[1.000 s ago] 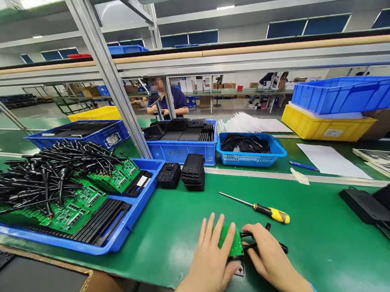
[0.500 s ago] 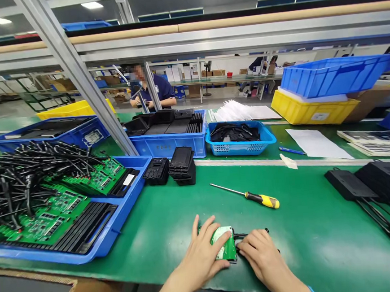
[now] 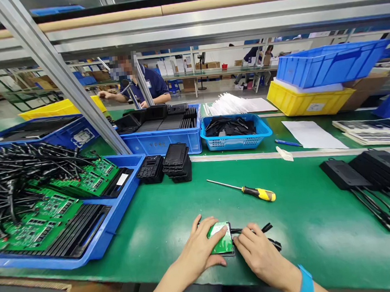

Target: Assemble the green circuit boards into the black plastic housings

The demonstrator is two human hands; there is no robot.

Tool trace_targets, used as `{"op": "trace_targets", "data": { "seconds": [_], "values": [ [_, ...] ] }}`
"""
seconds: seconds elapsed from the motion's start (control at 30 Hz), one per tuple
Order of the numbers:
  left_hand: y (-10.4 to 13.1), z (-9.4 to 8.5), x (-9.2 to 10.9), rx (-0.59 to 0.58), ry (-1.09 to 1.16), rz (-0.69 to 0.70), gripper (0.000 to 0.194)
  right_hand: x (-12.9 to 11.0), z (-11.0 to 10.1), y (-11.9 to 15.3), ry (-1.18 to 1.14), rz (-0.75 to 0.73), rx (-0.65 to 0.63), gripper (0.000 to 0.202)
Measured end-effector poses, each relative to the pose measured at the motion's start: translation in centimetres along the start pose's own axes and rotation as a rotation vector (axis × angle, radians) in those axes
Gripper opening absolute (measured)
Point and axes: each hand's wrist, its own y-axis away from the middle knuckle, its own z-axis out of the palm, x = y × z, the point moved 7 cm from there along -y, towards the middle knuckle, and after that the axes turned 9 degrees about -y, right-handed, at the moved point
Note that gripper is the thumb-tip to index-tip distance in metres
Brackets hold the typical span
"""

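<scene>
Brought right hand [image 3: 260, 254] in against cable edge of green circuit board [image 3: 227, 243] since a second ago. Held board flat on green table [image 3: 173, 215] near front edge, with left hand [image 3: 197, 250] clasped across. Bunched right fingers [image 3: 247, 238] by black cables [image 3: 267, 227]; couldn't tell if gripping. Saw screwdriver [image 3: 252, 191] beyond, then black casings [image 3: 176, 163] right of blue tray [image 3: 119, 216]

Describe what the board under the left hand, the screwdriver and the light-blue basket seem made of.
The board: probably fibreglass laminate with a glossy green coating, judging by the white glare on it.
The screwdriver: likely a steel shaft, smooth and silvery; yellow-and-black handle, plastic or rubber.
The basket: apparently moulded plastic, slightly shiny, with uniform colour and perforated walls.
</scene>
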Motion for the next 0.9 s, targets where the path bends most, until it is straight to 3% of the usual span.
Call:
{"op": "trace_targets", "data": {
  "seconds": [0.17,0.3,0.4,0.57,0.73,0.9],
  "values": [
    [0.1,0.1,0.1,0.029,-0.006,0.006,0.076,0.9,-0.1,0.0,-0.054,0.005,-0.023,0.036],
    [0.1,0.0,0.1,0.034,-0.020,0.015,0.074,3.9,0.0,-0.3,-0.256,0.244,-0.186,0.013],
    [0.1,0.0,0.1,0.042,-0.026,0.023,0.074,5.4,0.5,-0.4,-0.206,0.367,-0.246,0.005],
    [0.2,0.1,0.2,0.057,-0.031,0.023,0.075,5.6,1.8,-0.4,-0.165,0.396,-0.300,0.009],
    [0.1,0.1,0.2,0.047,-0.017,0.006,0.073,5.8,2.1,-0.6,-0.194,0.456,-0.461,0.009],
    [0.0,0.0,0.1,0.026,0.003,-0.016,0.070,6.9,2.0,-1.8,-0.248,0.421,-0.583,0.019]
  ]
}}
